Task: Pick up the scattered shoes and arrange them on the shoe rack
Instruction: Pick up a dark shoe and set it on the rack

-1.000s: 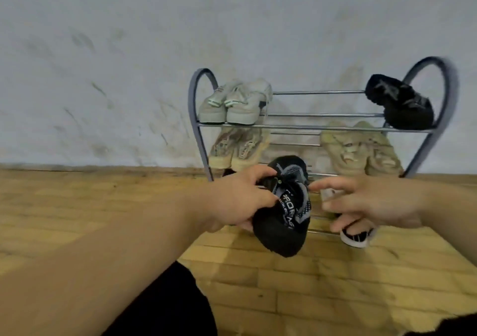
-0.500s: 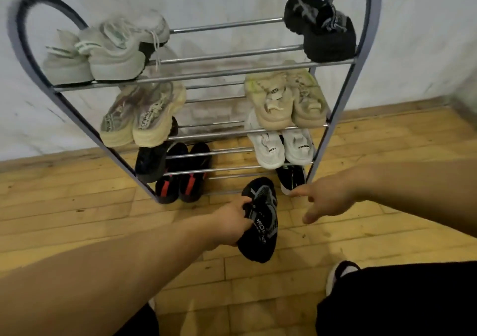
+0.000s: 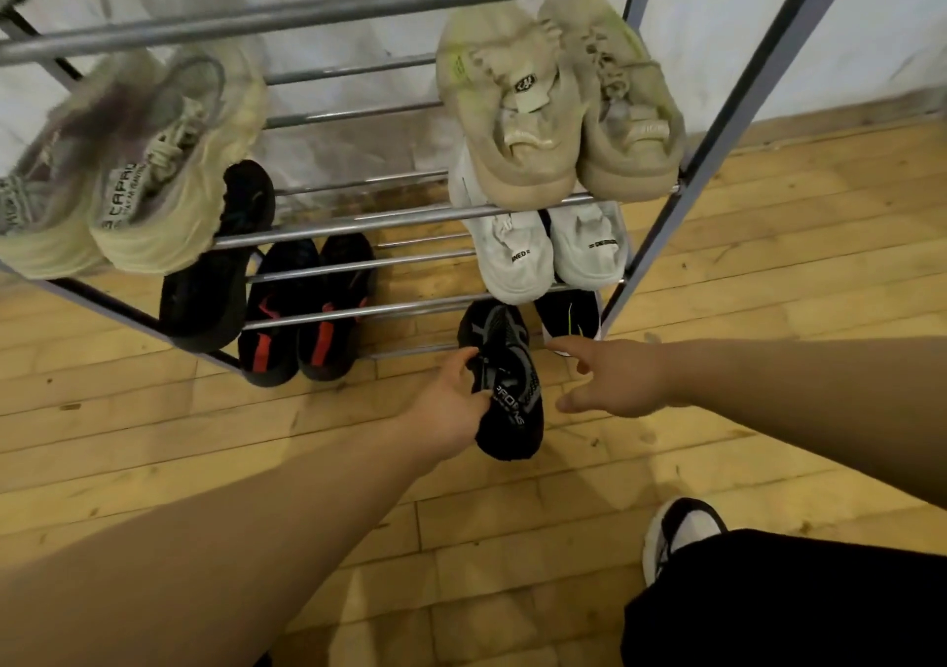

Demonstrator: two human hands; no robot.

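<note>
My left hand (image 3: 451, 400) grips a black shoe with grey lettering (image 3: 510, 384) by its collar; the toe lies under the front bar of the metal shoe rack (image 3: 727, 118), the heel out on the floor. My right hand (image 3: 615, 384) hovers just right of it, fingers loosely spread and holding nothing, the index finger pointing at a black shoe with a green stripe (image 3: 571, 315) on the bottom shelf.
The rack holds beige sneakers (image 3: 558, 102), pale green sneakers (image 3: 133, 169), white sneakers (image 3: 548, 251), a black pair with red stripes (image 3: 307, 307) and another black shoe (image 3: 215, 261). My own white and black shoe (image 3: 676, 533) stands on the wooden floor at the lower right.
The view has moved closer and lower toward the rack. My left hand has pushed the black shoe forward, its toe now under the bottom shelf bar. My right hand has stayed beside it.
</note>
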